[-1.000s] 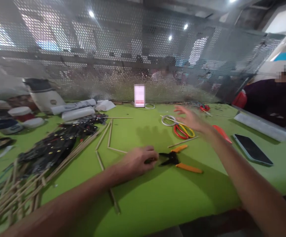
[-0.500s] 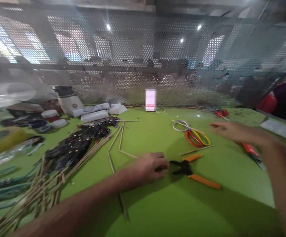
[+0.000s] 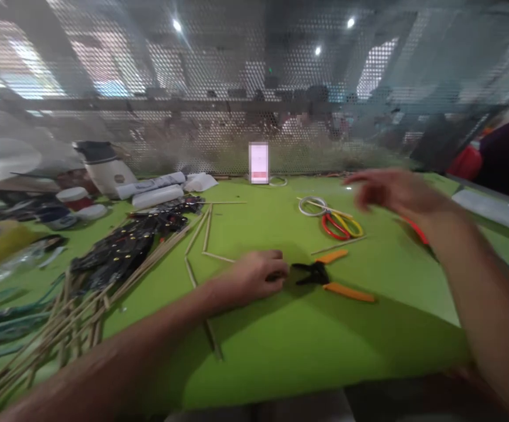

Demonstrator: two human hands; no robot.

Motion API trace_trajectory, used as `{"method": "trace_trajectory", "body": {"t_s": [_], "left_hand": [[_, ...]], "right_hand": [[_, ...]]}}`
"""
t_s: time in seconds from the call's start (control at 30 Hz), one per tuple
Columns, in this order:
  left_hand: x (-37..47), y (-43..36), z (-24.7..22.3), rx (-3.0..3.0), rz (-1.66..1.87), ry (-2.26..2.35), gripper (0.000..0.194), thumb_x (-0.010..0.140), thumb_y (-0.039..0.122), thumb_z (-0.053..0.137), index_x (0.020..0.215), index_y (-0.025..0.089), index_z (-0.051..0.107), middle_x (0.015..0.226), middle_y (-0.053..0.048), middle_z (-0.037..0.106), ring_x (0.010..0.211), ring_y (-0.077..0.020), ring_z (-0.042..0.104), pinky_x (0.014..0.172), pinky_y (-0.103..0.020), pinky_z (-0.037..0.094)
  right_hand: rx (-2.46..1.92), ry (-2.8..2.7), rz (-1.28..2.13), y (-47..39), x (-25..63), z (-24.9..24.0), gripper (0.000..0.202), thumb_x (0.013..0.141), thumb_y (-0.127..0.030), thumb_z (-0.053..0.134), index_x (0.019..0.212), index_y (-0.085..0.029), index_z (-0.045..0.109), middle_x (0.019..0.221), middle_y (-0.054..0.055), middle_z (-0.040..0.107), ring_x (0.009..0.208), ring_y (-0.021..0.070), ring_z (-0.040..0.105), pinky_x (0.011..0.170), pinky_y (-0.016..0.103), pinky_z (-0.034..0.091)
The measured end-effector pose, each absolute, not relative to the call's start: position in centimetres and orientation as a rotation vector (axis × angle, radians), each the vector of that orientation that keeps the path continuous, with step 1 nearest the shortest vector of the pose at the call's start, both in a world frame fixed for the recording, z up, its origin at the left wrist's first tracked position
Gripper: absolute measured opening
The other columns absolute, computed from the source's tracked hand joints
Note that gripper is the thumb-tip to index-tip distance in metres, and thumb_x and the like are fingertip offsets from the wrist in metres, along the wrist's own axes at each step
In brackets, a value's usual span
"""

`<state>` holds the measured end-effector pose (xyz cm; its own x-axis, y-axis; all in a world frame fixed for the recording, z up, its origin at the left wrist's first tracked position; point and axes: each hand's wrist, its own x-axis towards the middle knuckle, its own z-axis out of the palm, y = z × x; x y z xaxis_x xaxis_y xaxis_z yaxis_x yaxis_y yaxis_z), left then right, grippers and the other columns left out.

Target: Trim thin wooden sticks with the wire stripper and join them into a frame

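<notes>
Two grips: left hand [image 3: 257, 274] curled, hold unclear; right hand [image 3: 397, 190] fingers apart — left's rightward slip could jostle orange-handled pliers [image 3: 319, 274].

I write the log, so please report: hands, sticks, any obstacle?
Left hand at bent sticks, grip hidden. Right hand raised, seemingly empty. Possible obstacle: pliers beside left hand.

left hand [image 3: 261, 272]: bare | right hand [image 3: 389, 190]: bare, blurred | forearms [image 3: 149, 346]: bare, slim
</notes>
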<state>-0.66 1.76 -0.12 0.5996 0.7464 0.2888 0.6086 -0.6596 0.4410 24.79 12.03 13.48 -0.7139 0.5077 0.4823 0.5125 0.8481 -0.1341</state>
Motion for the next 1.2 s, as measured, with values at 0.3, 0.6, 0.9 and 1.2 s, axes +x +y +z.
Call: {"method": "trace_trajectory", "body": {"t_s": [0.3, 0.6, 0.9, 1.2], "left_hand": [[-0.6, 1.2, 0.0, 2.354, 1.255, 1.186, 0.010, 0.085, 0.005, 0.057, 0.085, 0.010, 0.066, 0.077, -0.003, 0.062, 0.059, -0.0066, 0.050, 0.052, -0.015, 0.041], [-0.2, 0.5, 0.7, 2.241, 1.583, 1.092, 0.017, 0.076, -0.004, 0.062, 0.078, 0.013, 0.061, 0.069, 0.001, 0.060, 0.058, -0.0048, 0.051, 0.050, -0.013, 0.040], [0.2, 0.3, 0.9, 2.299, 1.560, 1.038, 0.015, 0.078, -0.003, 0.062, 0.079, 0.012, 0.062, 0.069, 0.002, 0.056, 0.058, -0.0051, 0.047, 0.051, -0.016, 0.036], [0.5, 0.1, 1.3, 2.336, 1.506, 0.959, 0.011, 0.084, 0.002, 0.061, 0.084, 0.012, 0.060, 0.075, 0.001, 0.054, 0.059, -0.0044, 0.045, 0.052, -0.015, 0.036]], "right_hand": [[-0.754, -2.352, 1.071, 9.3, 21.2, 6.2, 0.016, 0.086, -0.030, 0.066, 0.090, -0.015, 0.065, 0.073, 0.002, 0.069, 0.065, 0.0121, 0.064, 0.063, 0.027, 0.053], [-0.508, -2.239, 0.931, 5.6, 19.3, 4.4, 0.006, 0.086, -0.015, 0.057, 0.091, -0.018, 0.058, 0.084, 0.001, 0.061, 0.072, 0.0099, 0.058, 0.067, 0.025, 0.051], [-0.357, -2.329, 0.602, 5.6, 19.0, 3.5, 0.014, 0.082, -0.007, 0.052, 0.089, -0.019, 0.053, 0.079, -0.001, 0.055, 0.069, 0.0100, 0.051, 0.062, 0.025, 0.045], [-0.401, -2.341, 0.427, 4.8, 19.0, 3.6, 0.013, 0.078, -0.008, 0.048, 0.085, -0.020, 0.046, 0.073, -0.003, 0.047, 0.062, 0.0093, 0.042, 0.056, 0.023, 0.036]]}}
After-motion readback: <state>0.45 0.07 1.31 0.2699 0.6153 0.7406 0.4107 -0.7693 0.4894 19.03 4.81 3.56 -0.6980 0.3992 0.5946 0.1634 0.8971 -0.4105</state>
